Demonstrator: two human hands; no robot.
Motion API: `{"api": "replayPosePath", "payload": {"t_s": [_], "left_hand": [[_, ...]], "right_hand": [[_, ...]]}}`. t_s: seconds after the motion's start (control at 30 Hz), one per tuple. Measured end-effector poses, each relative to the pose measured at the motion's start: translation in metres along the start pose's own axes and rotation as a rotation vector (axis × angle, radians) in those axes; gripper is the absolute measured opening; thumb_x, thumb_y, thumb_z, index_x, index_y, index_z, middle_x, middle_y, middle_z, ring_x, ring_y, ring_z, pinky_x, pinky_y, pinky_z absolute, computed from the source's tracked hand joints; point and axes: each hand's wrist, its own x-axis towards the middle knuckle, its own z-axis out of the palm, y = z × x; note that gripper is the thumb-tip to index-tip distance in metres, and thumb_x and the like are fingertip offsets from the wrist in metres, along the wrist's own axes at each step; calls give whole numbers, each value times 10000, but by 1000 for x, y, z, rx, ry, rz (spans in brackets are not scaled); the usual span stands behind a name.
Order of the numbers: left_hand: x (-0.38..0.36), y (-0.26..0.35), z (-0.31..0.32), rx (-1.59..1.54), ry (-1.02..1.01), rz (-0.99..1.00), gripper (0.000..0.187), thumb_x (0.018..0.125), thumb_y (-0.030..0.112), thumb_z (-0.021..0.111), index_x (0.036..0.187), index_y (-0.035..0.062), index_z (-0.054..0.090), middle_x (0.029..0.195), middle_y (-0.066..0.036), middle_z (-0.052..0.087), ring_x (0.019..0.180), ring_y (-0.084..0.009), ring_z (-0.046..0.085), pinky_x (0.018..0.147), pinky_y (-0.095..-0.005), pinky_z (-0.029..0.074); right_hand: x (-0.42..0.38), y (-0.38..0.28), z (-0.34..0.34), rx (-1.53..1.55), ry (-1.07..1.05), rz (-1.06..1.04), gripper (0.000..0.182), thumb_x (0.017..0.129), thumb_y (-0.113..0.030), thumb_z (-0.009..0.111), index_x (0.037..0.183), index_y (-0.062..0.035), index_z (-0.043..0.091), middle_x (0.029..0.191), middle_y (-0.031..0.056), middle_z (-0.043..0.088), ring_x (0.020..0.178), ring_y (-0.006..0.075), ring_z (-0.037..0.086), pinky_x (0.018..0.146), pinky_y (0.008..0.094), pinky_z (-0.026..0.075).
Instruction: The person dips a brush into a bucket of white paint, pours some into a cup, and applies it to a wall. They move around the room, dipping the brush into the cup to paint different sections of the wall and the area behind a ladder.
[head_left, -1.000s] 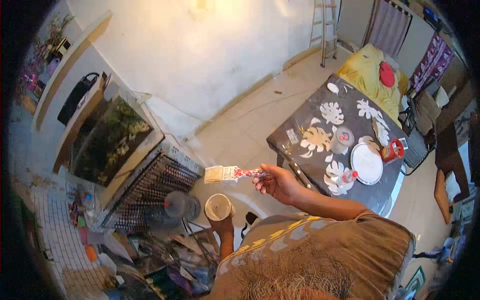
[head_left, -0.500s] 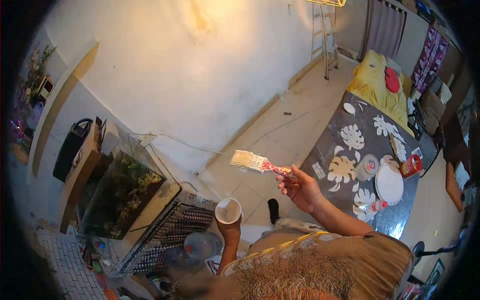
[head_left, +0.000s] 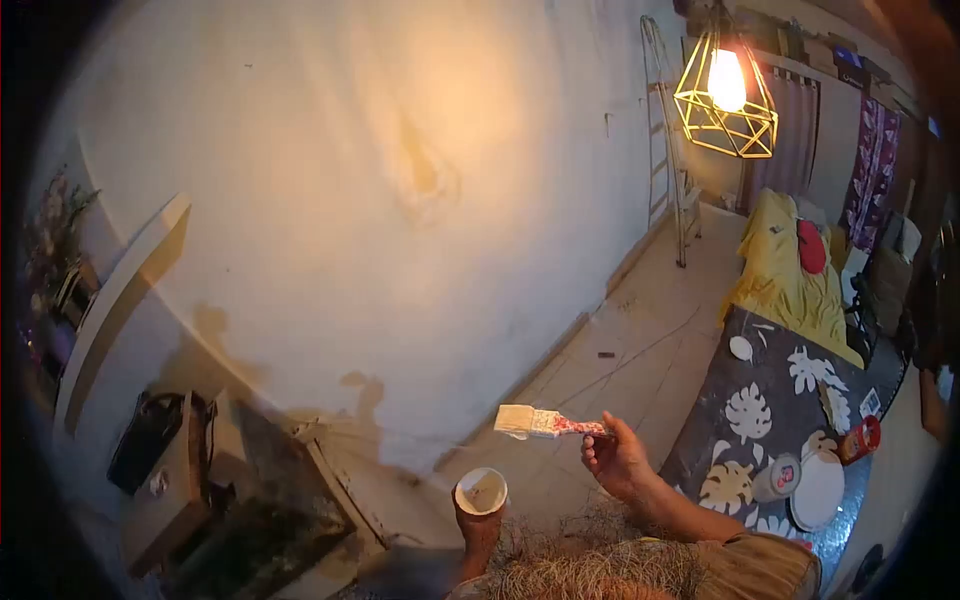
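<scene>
In my right hand [head_left: 622, 462] is a paintbrush [head_left: 550, 422], held by its red, paint-spattered handle with the pale, coated bristles pointing left. My left hand [head_left: 478, 530] is wrapped round a white cup [head_left: 482, 492] from below. Its open top faces me, and some pale matter shows inside. The brush is level, above and to the right of the cup and apart from it. Beyond both hands rises a large pale wall [head_left: 330, 220] with a stained, rough patch [head_left: 425, 175] under warm light.
A lit bulb in a yellow wire cage [head_left: 727, 100] hangs at upper right. Behind it a ladder [head_left: 665, 140] leans by the wall. At right, a dark table [head_left: 700, 410] carries leaf cutouts, tubs and a white lid [head_left: 818, 490]. A glass tank [head_left: 270, 520] stands at lower left.
My view has tilted up, bringing more wall and the caged lamp into sight. Brush and cup sit lower and further right in view, still held the same way.
</scene>
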Motion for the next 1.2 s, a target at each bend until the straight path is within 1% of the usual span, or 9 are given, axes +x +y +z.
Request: {"api": "replayPosePath", "payload": {"t_s": [0.1,0.13,0.2,0.33,0.4,0.67,0.97,1.0,1.2], "left_hand": [[30,11,50,19,-26,67,492,893,95,689,1324,130,456,1292,-113,507,1247,-289,502,997,-483,502],[48,10,53,23,-38,58,492,893,95,689,1324,130,456,1292,-113,507,1247,-289,502,997,-483,502],[78,11,58,414,-9,203,484,891,100,693,1320,134,471,1304,-120,504,1257,-285,496,1013,-505,482],[137,31,88,599,-85,252,576,831,54,755,1327,97,466,1305,-130,515,1241,-277,512,1005,-474,477],[167,39,103,1236,-55,594,679,753,34,823,1326,43,459,1285,-144,543,1194,-276,547,988,-438,473],[288,44,123,1186,-164,549,731,710,76,870,1316,16,466,1247,-146,581,1141,-284,578,986,-414,457],[337,-1,177,1247,-140,516,726,705,57,851,1316,-13,465,1240,-154,584,1152,-295,575,1011,-415,432],[343,-14,178,1263,-117,562,718,709,53,846,1314,-17,466,1239,-157,582,1153,-297,575,1010,-417,432],[363,-62,223,1259,-153,438,710,722,44,839,1319,-23,462,1245,-168,584,1157,-294,578,1010,-412,434]], "right_hand": [[31,-11,8,44,-25,0,322,971,-397,587,874,-90,603,740,50,618,643,158,550,567,277,448],[41,-14,10,45,-25,-4,326,969,-402,588,863,-94,596,731,47,611,638,155,547,557,270,442],[62,-17,14,57,-12,-21,330,967,-408,590,852,-99,588,722,44,604,633,152,544,548,263,437],[105,-22,18,44,88,-79,344,959,-429,593,823,-114,579,712,38,598,616,148,533,536,260,436],[120,-27,29,39,163,-78,343,961,-423,590,809,-116,581,726,43,611,609,144,541,536,264,444],[187,-87,63,181,138,-256,323,971,-374,582,838,-80,596,724,51,616,626,146,580,560,256,489],[226,-175,29,150,309,-377,298,979,-345,576,875,-67,600,723,61,619,626,157,582,570,266,482],[232,-188,20,145,296,-380,296,981,-343,574,879,-66,599,731,64,624,633,162,585,570,272,474],[257,-254,-4,98,278,-429,321,981,-354,576,935,-43,639,773,85,659,657,170,611,585,256,490]]}}
